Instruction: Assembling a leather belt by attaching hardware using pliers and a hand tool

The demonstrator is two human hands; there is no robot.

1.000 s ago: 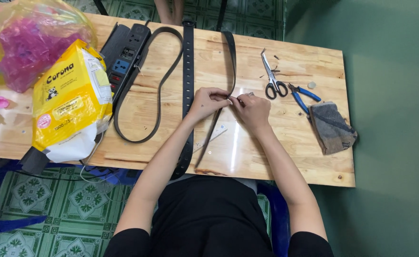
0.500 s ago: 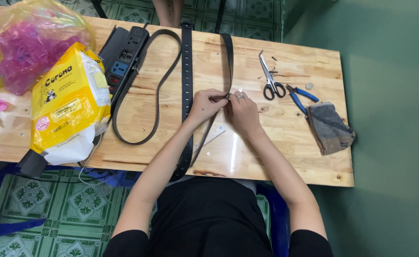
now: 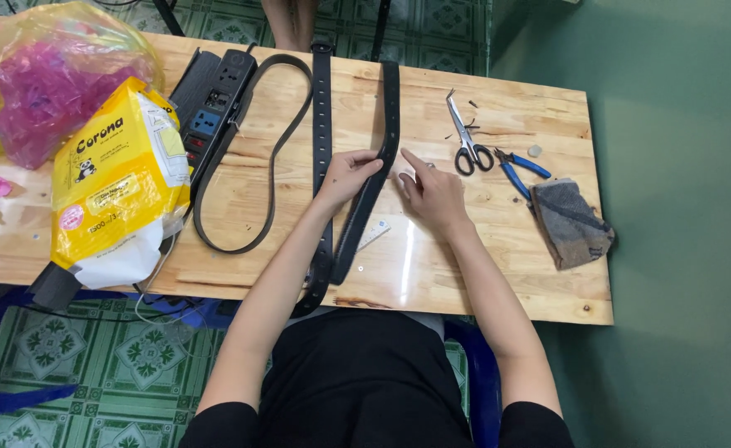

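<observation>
1. Left hand [image 3: 350,174]: rests on the wooden table [image 3: 498,274], fingers curled over the edge of a black belt strap [image 3: 374,178] and pinching it at mid-length.
2. Right hand [image 3: 432,189]: lies just right of that strap, holding nothing; the index finger is extended toward the strap, the other fingers loosely bent. I cannot tell whether the fingertip touches the strap.
3. The held strap runs from the far edge of the table, bends slightly at the left hand, and ends near the table's near edge.
4. A second black strap [image 3: 322,124], with punched holes, lies straight and parallel just to its left, passing under the left forearm.
5. A third strap forms a long loop [image 3: 253,158] further left, beside a black power strip [image 3: 216,95].
6. Scissors [image 3: 465,137] and blue-handled pliers [image 3: 516,170] lie right of the right hand; a grey cloth [image 3: 569,222] lies beyond them.
7. A yellow bag [image 3: 112,187] and a clear bag with pink contents [image 3: 46,79] occupy the left end.
</observation>
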